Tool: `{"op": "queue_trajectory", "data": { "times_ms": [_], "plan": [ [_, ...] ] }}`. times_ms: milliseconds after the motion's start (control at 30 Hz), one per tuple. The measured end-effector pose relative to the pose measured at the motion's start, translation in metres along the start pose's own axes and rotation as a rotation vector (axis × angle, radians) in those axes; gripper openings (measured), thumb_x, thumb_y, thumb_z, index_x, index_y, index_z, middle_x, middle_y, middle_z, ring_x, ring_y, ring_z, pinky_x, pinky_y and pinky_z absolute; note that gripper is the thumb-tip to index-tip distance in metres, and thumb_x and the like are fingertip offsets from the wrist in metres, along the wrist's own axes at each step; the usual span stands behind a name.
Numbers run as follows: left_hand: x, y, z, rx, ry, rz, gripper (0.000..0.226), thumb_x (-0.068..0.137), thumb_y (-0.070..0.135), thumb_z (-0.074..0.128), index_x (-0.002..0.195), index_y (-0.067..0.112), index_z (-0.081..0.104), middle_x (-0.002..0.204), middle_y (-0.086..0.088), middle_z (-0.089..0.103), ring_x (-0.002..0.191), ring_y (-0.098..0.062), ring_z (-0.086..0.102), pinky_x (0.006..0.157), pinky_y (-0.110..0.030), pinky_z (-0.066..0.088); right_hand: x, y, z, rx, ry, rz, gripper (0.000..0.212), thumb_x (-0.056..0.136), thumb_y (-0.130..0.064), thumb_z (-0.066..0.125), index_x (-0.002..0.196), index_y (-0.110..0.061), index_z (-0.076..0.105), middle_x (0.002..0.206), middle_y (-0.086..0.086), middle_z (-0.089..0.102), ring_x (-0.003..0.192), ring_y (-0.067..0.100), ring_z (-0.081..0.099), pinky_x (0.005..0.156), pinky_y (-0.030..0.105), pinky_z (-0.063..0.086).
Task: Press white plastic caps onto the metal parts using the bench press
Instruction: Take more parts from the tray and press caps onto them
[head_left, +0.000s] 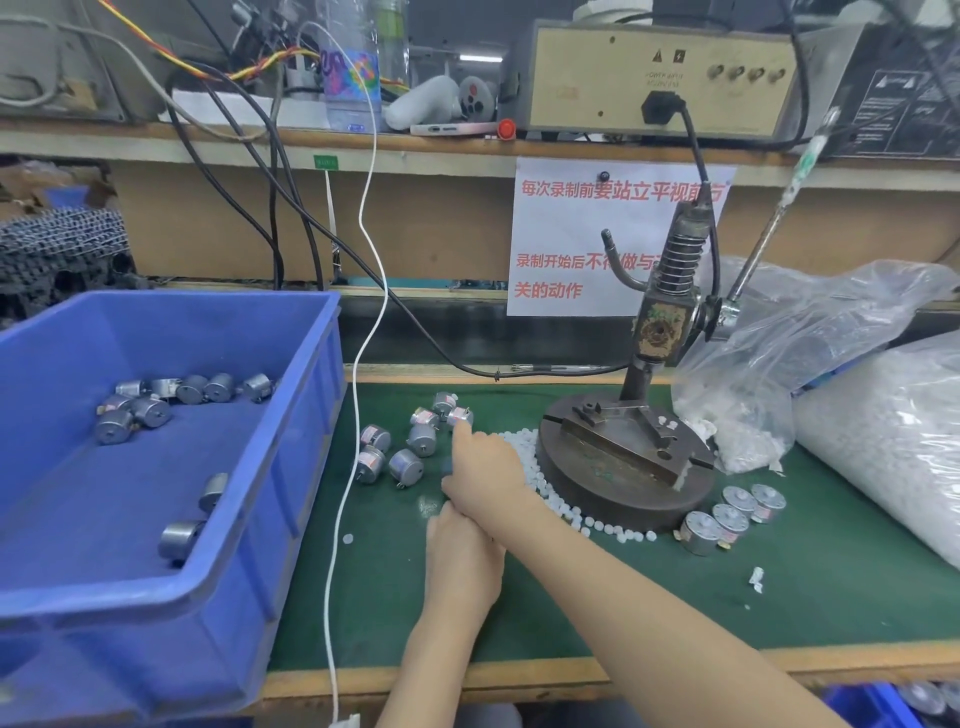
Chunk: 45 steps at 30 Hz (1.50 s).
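Nearest the head camera, left hand (462, 564) low on the green mat (779, 597), back upward, fingers tucked beneath the crossing right wrist; grip and contents impossible to tell. Right hand (483, 470) laid across it, forefinger straight with its tip touching one of the loose metal parts (460, 417) clustered on the mat left of the bench press (623, 462); remaining fingers bent under the palm, no grip visible. White caps (524, 452) strewn along the front and left rim of the round press base, just beside the right hand. Four more metal parts grouped at the base's right. Press lever (769, 234) angled up to the right. Blue bin (291, 467) at left, holding further metal parts. Plastic bags (883, 441) of white pieces at far right.
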<state>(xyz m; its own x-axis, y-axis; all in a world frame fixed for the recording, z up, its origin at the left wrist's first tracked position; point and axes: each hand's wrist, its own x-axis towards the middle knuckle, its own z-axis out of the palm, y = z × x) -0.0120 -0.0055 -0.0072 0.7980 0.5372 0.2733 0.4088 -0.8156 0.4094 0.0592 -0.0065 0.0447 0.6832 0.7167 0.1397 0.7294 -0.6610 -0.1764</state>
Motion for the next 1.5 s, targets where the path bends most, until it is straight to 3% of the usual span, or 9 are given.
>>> {"op": "queue_trajectory", "data": {
  "times_ms": [133, 200, 267, 367, 600, 767, 867, 1033, 1500],
  "plan": [
    [-0.004, 0.006, 0.000, 0.026, 0.029, 0.102, 0.036, 0.088, 0.005, 0.030, 0.114, 0.022, 0.050, 0.114, 0.000, 0.055, 0.102, -0.021, 0.042, 0.070, -0.028, 0.015, -0.008, 0.012, -0.003, 0.024, -0.024, 0.065, 0.025, 0.087, -0.011, 0.052, 0.091, -0.012, 0.027, 0.093, 0.012, 0.054, 0.096, 0.030, 0.054, 0.066, 0.032, 0.030],
    [-0.005, 0.008, 0.000, 0.023, 0.034, 0.156, 0.035, 0.089, 0.003, 0.030, 0.111, 0.020, 0.050, 0.113, -0.002, 0.053, 0.100, -0.022, 0.042, 0.071, -0.028, 0.016, -0.009, 0.018, -0.006, 0.092, -0.059, 0.084, 0.020, 0.088, -0.013, 0.052, 0.088, -0.011, 0.032, 0.096, 0.013, 0.054, 0.098, 0.029, 0.054, 0.067, 0.031, 0.033],
    [-0.005, 0.008, 0.001, 0.022, 0.019, 0.174, 0.029, 0.093, 0.009, 0.030, 0.111, 0.020, 0.051, 0.113, -0.001, 0.053, 0.098, -0.023, 0.042, 0.072, -0.028, 0.018, -0.013, 0.026, -0.006, 0.201, -0.039, 0.095, 0.020, 0.088, -0.017, 0.053, 0.103, -0.006, 0.047, 0.111, 0.012, 0.055, 0.108, 0.030, 0.052, 0.076, 0.032, 0.041],
    [-0.003, 0.005, 0.001, -0.033, 0.004, 0.128, 0.021, 0.097, 0.029, 0.034, 0.104, 0.021, 0.053, 0.105, 0.001, 0.056, 0.096, -0.021, 0.044, 0.072, -0.028, 0.021, -0.028, 0.044, -0.002, 0.411, 0.076, 0.108, 0.041, 0.088, -0.024, 0.057, 0.128, -0.012, 0.051, 0.126, 0.006, 0.051, 0.117, 0.021, 0.047, 0.090, 0.024, 0.035],
    [0.000, 0.002, 0.000, -0.183, 0.043, 0.080, 0.019, 0.092, 0.030, 0.053, 0.087, 0.013, 0.061, 0.093, -0.001, 0.054, 0.092, -0.019, 0.044, 0.084, -0.027, 0.034, -0.070, 0.075, 0.011, 0.717, 0.377, 0.118, 0.029, 0.088, -0.027, 0.062, 0.113, -0.013, 0.058, 0.097, -0.007, 0.051, 0.081, -0.002, 0.051, 0.069, 0.005, 0.036],
    [-0.001, 0.003, -0.007, -0.468, 0.133, -0.063, 0.023, 0.090, 0.017, 0.056, 0.068, 0.018, 0.052, 0.070, 0.009, 0.044, 0.077, -0.018, 0.043, 0.068, -0.023, 0.029, -0.081, 0.076, 0.021, 0.693, 0.243, 0.076, 0.032, 0.091, -0.027, 0.057, 0.120, -0.014, 0.053, 0.102, -0.007, 0.056, 0.091, 0.014, 0.058, 0.077, 0.016, 0.036],
    [0.000, 0.001, -0.010, -0.579, 0.193, -0.168, 0.026, 0.089, 0.014, 0.057, 0.064, 0.017, 0.052, 0.066, 0.007, 0.046, 0.074, -0.022, 0.049, 0.064, -0.023, 0.028, -0.081, 0.076, 0.022, 0.620, 0.165, -0.029, 0.039, 0.096, -0.026, 0.048, 0.133, -0.015, 0.046, 0.109, -0.008, 0.051, 0.101, 0.008, 0.050, 0.085, 0.013, 0.031],
    [-0.001, 0.003, -0.010, -0.589, 0.203, -0.163, 0.023, 0.091, 0.013, 0.055, 0.070, 0.004, 0.060, 0.067, 0.004, 0.048, 0.076, -0.024, 0.050, 0.066, -0.025, 0.031, -0.077, 0.075, 0.022, 0.530, 0.047, -0.060, 0.047, 0.101, -0.027, 0.034, 0.146, -0.020, 0.024, 0.117, 0.003, 0.049, 0.111, 0.015, 0.044, 0.076, 0.012, 0.023],
    [-0.001, 0.002, -0.010, -0.623, 0.242, -0.167, 0.023, 0.090, 0.013, 0.055, 0.067, 0.010, 0.057, 0.065, 0.005, 0.050, 0.072, -0.022, 0.051, 0.061, -0.018, 0.033, -0.078, 0.070, 0.023, 0.389, 0.021, -0.133, 0.049, 0.101, -0.028, 0.030, 0.148, -0.021, 0.016, 0.118, 0.003, 0.043, 0.103, 0.019, 0.050, 0.088, 0.027, 0.038]
  ]
}}
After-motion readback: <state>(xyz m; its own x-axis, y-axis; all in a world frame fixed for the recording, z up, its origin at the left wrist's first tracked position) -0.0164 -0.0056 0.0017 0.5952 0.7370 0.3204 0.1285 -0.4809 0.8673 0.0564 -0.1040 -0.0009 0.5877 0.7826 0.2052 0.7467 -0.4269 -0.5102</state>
